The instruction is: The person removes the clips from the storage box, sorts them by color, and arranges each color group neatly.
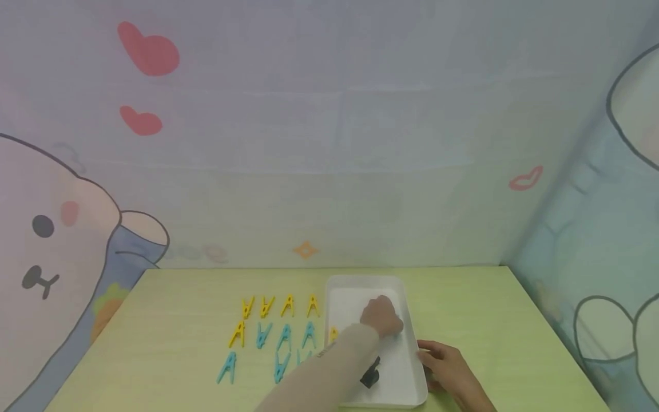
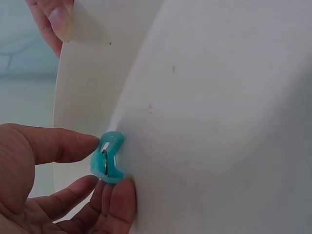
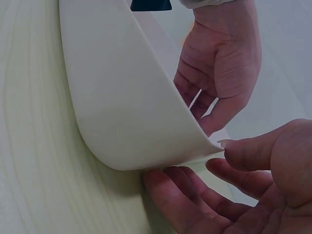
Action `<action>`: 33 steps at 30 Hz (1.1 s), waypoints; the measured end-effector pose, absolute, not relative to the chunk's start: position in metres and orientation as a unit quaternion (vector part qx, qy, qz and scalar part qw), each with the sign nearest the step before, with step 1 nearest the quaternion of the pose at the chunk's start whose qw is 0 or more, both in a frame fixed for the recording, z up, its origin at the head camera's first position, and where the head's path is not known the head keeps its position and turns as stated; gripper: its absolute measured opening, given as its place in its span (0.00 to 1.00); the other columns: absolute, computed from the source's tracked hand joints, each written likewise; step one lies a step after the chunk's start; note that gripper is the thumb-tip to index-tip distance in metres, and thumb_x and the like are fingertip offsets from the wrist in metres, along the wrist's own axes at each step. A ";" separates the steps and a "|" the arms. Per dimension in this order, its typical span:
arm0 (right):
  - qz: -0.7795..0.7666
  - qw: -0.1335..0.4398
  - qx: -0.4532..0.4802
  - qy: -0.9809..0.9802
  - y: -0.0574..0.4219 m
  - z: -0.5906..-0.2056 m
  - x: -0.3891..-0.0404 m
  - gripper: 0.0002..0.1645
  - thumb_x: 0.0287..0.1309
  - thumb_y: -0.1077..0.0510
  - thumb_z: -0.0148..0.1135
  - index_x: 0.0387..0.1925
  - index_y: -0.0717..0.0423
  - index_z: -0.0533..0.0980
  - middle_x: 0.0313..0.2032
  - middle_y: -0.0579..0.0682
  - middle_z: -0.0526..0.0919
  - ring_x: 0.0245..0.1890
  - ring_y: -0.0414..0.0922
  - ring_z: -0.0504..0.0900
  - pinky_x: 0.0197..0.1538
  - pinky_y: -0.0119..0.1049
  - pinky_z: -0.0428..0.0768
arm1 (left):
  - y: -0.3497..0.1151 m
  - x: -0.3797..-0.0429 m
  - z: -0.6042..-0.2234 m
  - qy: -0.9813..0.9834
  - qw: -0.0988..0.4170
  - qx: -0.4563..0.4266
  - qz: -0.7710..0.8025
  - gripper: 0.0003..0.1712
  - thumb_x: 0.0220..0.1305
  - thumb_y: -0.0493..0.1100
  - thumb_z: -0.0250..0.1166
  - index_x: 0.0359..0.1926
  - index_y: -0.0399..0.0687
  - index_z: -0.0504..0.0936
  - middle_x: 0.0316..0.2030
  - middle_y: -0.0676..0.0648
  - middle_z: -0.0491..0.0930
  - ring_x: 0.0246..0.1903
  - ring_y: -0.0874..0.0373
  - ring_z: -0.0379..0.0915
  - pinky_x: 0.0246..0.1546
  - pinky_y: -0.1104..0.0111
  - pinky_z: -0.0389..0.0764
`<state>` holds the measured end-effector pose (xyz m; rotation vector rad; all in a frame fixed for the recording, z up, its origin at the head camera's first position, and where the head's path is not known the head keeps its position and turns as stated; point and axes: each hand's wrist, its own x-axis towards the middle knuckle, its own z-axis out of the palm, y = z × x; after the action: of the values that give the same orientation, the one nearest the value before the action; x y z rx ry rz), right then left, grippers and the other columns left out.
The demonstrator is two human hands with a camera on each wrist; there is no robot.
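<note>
My left hand (image 1: 382, 316) is inside the white tray (image 1: 340, 297), near its right wall. In the left wrist view, its thumb and fingers pinch a teal clothespin (image 2: 109, 165) close to the tray floor; the metal spring shows. At the tray's right side, my right hand (image 1: 447, 366) holds the edge. The right wrist view shows that thumb (image 3: 248, 153) on the rim, with the other fingers curled at the outer wall and underside. A yellow clothespin (image 1: 333, 333) appears just inside the tray's left edge, partly hidden by my left sleeve (image 1: 329, 366).
Left of the tray, several yellow clothespins (image 1: 266, 307) and several teal clothespins (image 1: 285, 337) lie spread in rough rows on the pale green table (image 1: 170, 332). My left forearm covers some of them. A printed cloth backdrop (image 1: 329, 143) stands along the table's back edge.
</note>
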<state>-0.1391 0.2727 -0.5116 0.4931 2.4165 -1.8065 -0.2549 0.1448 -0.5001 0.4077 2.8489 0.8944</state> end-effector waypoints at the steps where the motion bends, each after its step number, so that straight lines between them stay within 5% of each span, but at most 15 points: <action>1: -0.590 0.042 0.161 0.790 0.273 -0.511 -0.139 0.22 0.67 0.63 0.57 0.59 0.70 0.73 0.43 0.58 0.84 0.42 0.53 0.84 0.35 0.47 0.84 | 0.145 -0.256 -0.501 0.945 0.062 0.138 0.290 0.14 0.45 0.38 0.67 0.19 0.47 0.67 0.16 0.51 0.66 0.16 0.57 0.62 0.17 0.67 0.63; 11: -0.597 0.053 0.157 0.785 0.273 -0.512 -0.137 0.24 0.68 0.61 0.56 0.61 0.72 0.70 0.48 0.64 0.82 0.45 0.56 0.83 0.38 0.49 0.84 | 0.159 -0.251 -0.510 0.969 0.020 0.149 0.196 0.12 0.46 0.44 0.71 0.31 0.45 0.79 0.19 0.51 0.72 0.17 0.58 0.67 0.18 0.67 0.72; 22: -0.602 0.046 0.152 0.782 0.271 -0.510 -0.137 0.23 0.68 0.62 0.56 0.60 0.73 0.71 0.49 0.65 0.82 0.44 0.54 0.83 0.37 0.48 0.84 | 0.145 -0.248 -0.497 0.958 0.036 0.141 0.247 0.12 0.45 0.42 0.68 0.20 0.47 0.70 0.15 0.51 0.68 0.14 0.58 0.62 0.15 0.68 0.65; 30: -0.601 0.055 0.151 0.783 0.271 -0.511 -0.138 0.24 0.69 0.61 0.56 0.61 0.73 0.70 0.50 0.64 0.81 0.46 0.55 0.83 0.38 0.49 0.83 | 0.122 -0.247 -0.490 0.943 0.053 0.165 0.284 0.21 0.45 0.38 0.62 0.10 0.51 0.57 0.07 0.56 0.55 0.09 0.62 0.52 0.12 0.70 0.55; 33: -0.599 0.058 0.149 0.784 0.273 -0.513 -0.139 0.24 0.69 0.61 0.55 0.61 0.73 0.70 0.51 0.64 0.81 0.46 0.56 0.82 0.38 0.49 0.84 | 0.112 -0.243 -0.477 0.930 0.089 0.169 0.315 0.17 0.45 0.37 0.61 0.10 0.50 0.62 0.08 0.55 0.61 0.08 0.63 0.56 0.12 0.70 0.59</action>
<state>-0.1387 0.2732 -0.5130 0.4517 2.3769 -1.8156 -0.2433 0.1118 -0.4771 0.5032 2.7648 0.9379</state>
